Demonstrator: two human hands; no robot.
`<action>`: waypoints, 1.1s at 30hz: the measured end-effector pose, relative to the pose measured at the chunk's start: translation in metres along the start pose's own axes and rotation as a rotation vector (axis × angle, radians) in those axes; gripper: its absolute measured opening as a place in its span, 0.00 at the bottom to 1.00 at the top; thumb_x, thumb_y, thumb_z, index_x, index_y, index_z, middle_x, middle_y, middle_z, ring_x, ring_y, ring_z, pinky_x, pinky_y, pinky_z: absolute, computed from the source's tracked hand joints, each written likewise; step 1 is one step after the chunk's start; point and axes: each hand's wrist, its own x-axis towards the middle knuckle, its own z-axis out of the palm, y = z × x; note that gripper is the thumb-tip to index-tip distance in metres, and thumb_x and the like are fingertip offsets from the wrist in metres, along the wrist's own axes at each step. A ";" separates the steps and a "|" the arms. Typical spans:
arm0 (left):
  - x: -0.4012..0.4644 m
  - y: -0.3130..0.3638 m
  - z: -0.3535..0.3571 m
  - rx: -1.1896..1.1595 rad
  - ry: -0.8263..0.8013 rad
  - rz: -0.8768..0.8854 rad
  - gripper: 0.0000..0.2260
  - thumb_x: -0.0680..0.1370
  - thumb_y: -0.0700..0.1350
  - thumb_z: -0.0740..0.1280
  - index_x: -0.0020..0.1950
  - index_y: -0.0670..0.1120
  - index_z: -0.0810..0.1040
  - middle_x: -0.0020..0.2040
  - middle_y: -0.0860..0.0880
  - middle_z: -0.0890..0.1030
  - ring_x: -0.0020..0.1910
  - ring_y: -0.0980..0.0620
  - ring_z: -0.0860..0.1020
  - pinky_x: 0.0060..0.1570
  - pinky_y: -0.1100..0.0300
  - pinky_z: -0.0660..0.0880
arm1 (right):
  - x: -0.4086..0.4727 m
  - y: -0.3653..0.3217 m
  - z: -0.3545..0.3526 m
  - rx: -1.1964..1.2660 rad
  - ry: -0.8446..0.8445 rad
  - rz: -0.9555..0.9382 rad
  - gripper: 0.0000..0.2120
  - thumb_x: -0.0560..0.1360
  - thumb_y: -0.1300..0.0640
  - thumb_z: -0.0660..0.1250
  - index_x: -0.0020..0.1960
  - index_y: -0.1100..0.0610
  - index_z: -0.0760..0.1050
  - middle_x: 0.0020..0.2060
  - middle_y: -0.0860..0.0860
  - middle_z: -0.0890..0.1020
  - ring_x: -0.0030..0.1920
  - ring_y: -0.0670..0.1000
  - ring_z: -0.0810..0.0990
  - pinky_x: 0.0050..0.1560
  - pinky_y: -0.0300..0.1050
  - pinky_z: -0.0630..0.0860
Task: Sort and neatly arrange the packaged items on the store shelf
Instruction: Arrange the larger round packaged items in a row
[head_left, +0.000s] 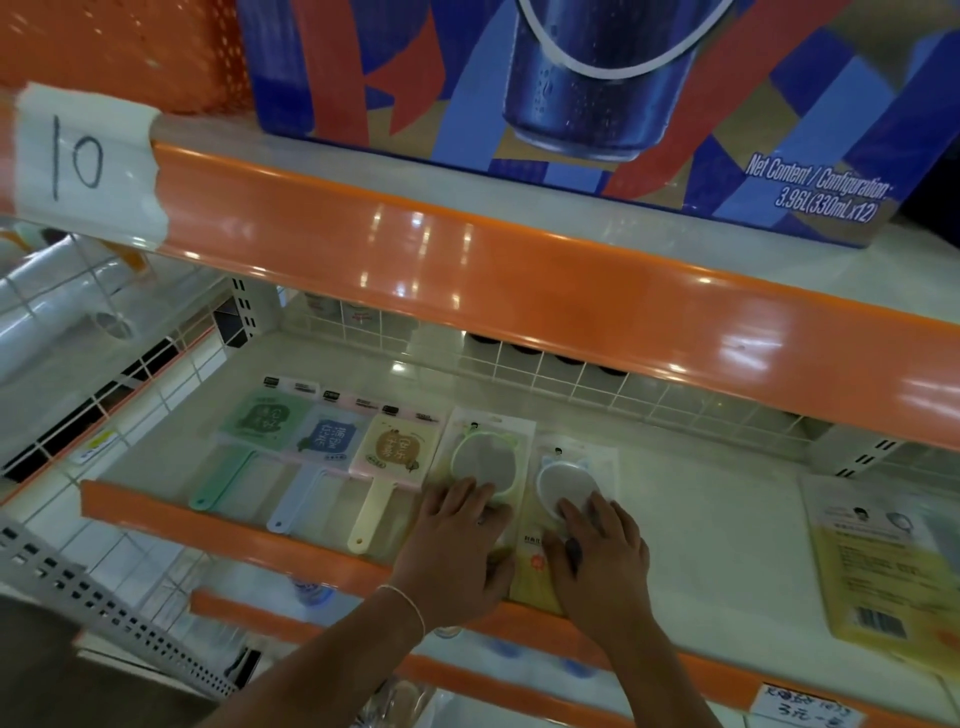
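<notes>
While both hands lie flat on the middle shelf (701, 525), two packaged round mirrors sit beneath them, side by side and touching, their long axes running from the orange front lip back toward the wire grid. The left hand (457, 545) presses with straight, slightly spread fingers on the green-rimmed mirror pack (485, 447); the right hand (597, 551) rests the same way on the white-rimmed mirror pack (571, 478). The palms cover each pack's lower half — only a strip of yellow card shows between the wrists. To the left, three paddle-shaped packs — green (254, 431), blue (324, 452), cream (387, 462) — lie in a row, handles pointing to the front lip. Another yellow pack (883, 561) lies well apart at the right, cut off by the frame edge. Its print is too blurred to read.
</notes>
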 end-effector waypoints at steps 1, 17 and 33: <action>0.000 0.000 0.000 0.001 0.005 0.002 0.20 0.72 0.59 0.62 0.59 0.50 0.76 0.63 0.45 0.75 0.63 0.41 0.72 0.62 0.39 0.68 | 0.000 0.000 0.000 0.004 0.010 0.000 0.33 0.70 0.33 0.49 0.66 0.47 0.75 0.71 0.53 0.70 0.71 0.60 0.65 0.67 0.59 0.65; 0.000 0.000 -0.001 0.004 -0.008 0.007 0.21 0.72 0.60 0.62 0.60 0.50 0.76 0.63 0.46 0.75 0.63 0.42 0.72 0.61 0.39 0.68 | -0.002 0.002 0.001 0.041 0.068 -0.009 0.29 0.71 0.37 0.52 0.62 0.49 0.79 0.66 0.54 0.75 0.67 0.60 0.69 0.63 0.58 0.69; 0.010 0.024 -0.024 -0.162 0.080 0.051 0.18 0.78 0.53 0.59 0.61 0.46 0.77 0.61 0.46 0.77 0.64 0.46 0.73 0.62 0.51 0.72 | 0.002 0.016 -0.013 0.273 0.217 0.059 0.27 0.72 0.40 0.54 0.58 0.56 0.81 0.58 0.56 0.81 0.62 0.59 0.75 0.62 0.53 0.70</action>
